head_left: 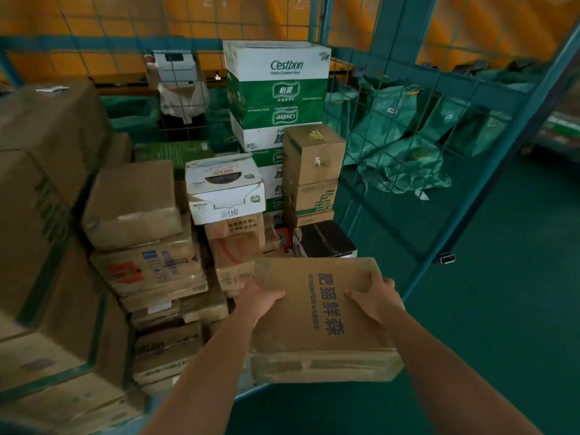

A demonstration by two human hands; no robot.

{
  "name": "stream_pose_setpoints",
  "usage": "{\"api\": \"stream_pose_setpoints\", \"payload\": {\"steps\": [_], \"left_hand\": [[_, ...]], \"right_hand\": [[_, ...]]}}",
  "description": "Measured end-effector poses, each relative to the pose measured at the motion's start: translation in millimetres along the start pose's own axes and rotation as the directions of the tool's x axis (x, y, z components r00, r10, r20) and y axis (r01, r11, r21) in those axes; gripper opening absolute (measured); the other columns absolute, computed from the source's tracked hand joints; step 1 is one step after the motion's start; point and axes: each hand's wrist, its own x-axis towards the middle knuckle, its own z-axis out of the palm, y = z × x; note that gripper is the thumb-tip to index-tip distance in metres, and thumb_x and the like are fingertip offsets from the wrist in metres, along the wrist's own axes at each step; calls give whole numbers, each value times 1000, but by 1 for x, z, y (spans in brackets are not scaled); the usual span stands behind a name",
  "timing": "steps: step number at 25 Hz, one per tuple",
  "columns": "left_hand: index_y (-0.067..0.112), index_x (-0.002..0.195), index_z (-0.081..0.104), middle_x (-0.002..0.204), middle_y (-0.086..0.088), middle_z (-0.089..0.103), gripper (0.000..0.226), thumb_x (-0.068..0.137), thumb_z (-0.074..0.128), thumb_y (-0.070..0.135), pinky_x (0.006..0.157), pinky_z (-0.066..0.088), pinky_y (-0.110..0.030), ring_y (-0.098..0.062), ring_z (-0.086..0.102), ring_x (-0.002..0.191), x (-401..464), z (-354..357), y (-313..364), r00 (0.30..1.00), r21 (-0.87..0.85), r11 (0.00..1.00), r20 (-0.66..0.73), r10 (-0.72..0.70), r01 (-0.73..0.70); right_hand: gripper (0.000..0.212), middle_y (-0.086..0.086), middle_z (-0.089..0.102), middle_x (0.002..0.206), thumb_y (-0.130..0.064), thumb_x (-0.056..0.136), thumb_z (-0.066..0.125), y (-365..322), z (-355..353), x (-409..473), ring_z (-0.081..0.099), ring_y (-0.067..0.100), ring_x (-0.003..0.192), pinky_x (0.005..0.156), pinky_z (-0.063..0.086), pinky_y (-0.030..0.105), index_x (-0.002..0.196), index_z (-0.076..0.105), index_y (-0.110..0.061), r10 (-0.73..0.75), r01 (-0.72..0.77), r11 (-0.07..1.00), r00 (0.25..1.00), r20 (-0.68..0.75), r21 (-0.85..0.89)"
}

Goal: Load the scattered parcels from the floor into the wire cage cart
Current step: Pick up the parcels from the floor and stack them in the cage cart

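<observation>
The flat brown parcel (317, 312) sits between your two hands at the open front of the wire cage cart (417, 196), its broad printed face turned up toward you. Its long axis runs away from you into the cart, and the line of dark characters on top runs the same way, near end to far end. The near edge hangs over the cart's front lip; whether the far end rests on the boxes below, you cannot tell.

Your left hand (260, 298) holds the left edge, thumb curled over the top face. Your right hand (375, 301) does the same on the right edge, so each grip is closed on the parcel.

Just beyond its far end lies a black box (326, 238). Stacked cardboard boxes (135, 202) fill the cart's left side, and green-and-white Cestbon cartons (276, 89) rise at the back. Green sacks (405, 158) hang beyond the right mesh wall, above the green floor (502, 309).
</observation>
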Motion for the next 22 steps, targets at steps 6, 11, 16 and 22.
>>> {"api": "stream_pose_setpoints", "payload": {"steps": [6, 11, 16, 22], "left_hand": [[22, 132, 44, 125, -1, 59, 71, 72, 81, 32, 98, 48, -46, -25, 57, 112, 90, 66, 46, 1000, -23, 1000, -12, -13, 13], [18, 137, 45, 128, -5, 59, 69, 77, 78, 27, 98, 48, -45, -27, 58, 112, 166, 106, 96, 988, -82, 995, -135, -71, 61], [15, 145, 31, 132, -9, 52, 69, 86, 68, 12, 96, 46, -44, -31, 53, 116, 231, 120, 120, 965, -96, 980, -184, -189, 173], [24, 142, 39, 137, -9, 42, 62, 85, 62, 18, 103, 41, -45, -31, 41, 124, 324, 114, 127, 965, 65, 977, -184, -187, 202]], "right_hand": [[86, 14, 33, 142, -62, 81, 59, -8, -21, 144, 45, 36, 122, 100, 44, 49, 149, 23, -24, -24, 29, 997, 998, 59, -73], [87, 14, 28, 147, -61, 81, 60, -38, -37, 270, 38, 37, 129, 103, 40, 49, 149, 23, -21, -87, 108, 986, 983, 161, -130], [88, 14, 13, 155, -59, 81, 62, -79, -25, 362, 29, 40, 135, 106, 36, 50, 150, 20, -22, -145, 193, 961, 962, 233, -199], [94, 16, 5, 157, -60, 82, 62, -110, 18, 440, 21, 40, 140, 111, 29, 49, 153, 11, -25, -108, 167, 965, 956, 272, -205]]}}
